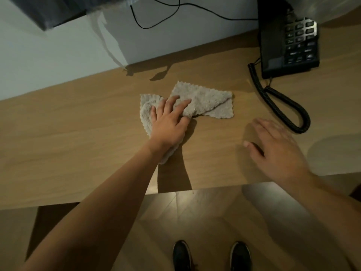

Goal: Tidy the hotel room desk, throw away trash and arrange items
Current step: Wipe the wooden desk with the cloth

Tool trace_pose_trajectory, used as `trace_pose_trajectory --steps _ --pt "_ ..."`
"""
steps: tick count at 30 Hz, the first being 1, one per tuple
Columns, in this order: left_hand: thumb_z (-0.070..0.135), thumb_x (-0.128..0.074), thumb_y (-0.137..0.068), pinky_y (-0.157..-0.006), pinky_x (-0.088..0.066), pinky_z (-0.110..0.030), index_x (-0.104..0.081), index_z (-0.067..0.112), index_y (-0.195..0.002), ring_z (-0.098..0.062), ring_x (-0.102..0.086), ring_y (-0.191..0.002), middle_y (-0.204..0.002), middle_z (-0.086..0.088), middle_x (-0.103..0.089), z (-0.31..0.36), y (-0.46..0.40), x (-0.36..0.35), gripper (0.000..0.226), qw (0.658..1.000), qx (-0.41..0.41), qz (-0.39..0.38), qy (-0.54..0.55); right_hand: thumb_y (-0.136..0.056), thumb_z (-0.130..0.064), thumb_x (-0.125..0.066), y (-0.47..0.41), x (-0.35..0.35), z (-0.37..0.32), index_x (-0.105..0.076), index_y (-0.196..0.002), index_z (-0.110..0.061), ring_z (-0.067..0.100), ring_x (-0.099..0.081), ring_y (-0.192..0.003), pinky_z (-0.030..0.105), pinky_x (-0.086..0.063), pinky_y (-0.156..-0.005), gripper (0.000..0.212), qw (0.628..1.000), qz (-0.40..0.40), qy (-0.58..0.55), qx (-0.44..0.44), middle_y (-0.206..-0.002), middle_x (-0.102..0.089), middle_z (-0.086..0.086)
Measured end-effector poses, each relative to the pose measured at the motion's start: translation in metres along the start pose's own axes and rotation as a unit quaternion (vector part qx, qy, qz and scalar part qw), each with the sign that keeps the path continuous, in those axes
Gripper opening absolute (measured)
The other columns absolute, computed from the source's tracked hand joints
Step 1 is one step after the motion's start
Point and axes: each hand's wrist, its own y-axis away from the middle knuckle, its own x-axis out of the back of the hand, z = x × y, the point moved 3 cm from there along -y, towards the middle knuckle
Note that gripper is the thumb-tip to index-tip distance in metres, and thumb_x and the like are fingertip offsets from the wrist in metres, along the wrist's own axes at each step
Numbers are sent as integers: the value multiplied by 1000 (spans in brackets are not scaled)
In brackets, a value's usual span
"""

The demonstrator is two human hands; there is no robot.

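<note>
The left hand lies palm-down on a grey cloth spread and rumpled on the wooden desk; its fingers are stretched out nearly straight and press the fabric flat rather than curling round it. The cloth sits about mid-desk, one scalloped flap folded over toward the right, another edge showing from under the wrist; part of it is hidden beneath the palm.

The right hand hovers palm-down over the desk to the right of the cloth and apart from it — blurred, fingers spread and relaxed, grasping nothing; whether it touches the wood cannot be told.

At the far right stands a black telephone with a keypad, its coiled cord looping down over the desk and ending near the right hand's fingertips; a thin black cable trails across the pale wall behind. A dark object, blurred, fills the upper left corner. Below the desk's near edge the wooden floor shows, with two dark shoes — the person's feet — at the bottom.
</note>
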Motion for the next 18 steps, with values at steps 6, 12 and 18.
trace_pose_trajectory --steps 6,12,18 --pt "52 -50 -97 -106 -32 -53 -60 31 -130 -28 -46 -128 -139 -2 -53 61 100 -23 40 980 -198 -35 1 -101 -39 -22 21 5 40 -47 -143 -8 26 -37 -141 48 -32 -115 57 998 -3 5 61 -152 -43 7" --pt "44 -49 -92 -91 -40 -49 -59 34 -105 -18 -45 -105 -113 5 -52 48 104 7 19 977 -180 -48 102 -103 -33 -25 22 3 44 -50 -141 -9 25 -41 -137 45 -34 -113 52 997 36 -31 61 -148 -47 6" --pt "40 -43 -101 -108 -26 -47 -47 37 -145 -33 -37 -127 -139 -9 -42 65 14 -5 44 996 81 27 13 -103 -32 -25 23 4 42 -53 -139 -6 25 -43 -135 44 -34 -114 52 996 59 -37 60 -145 -51 8"
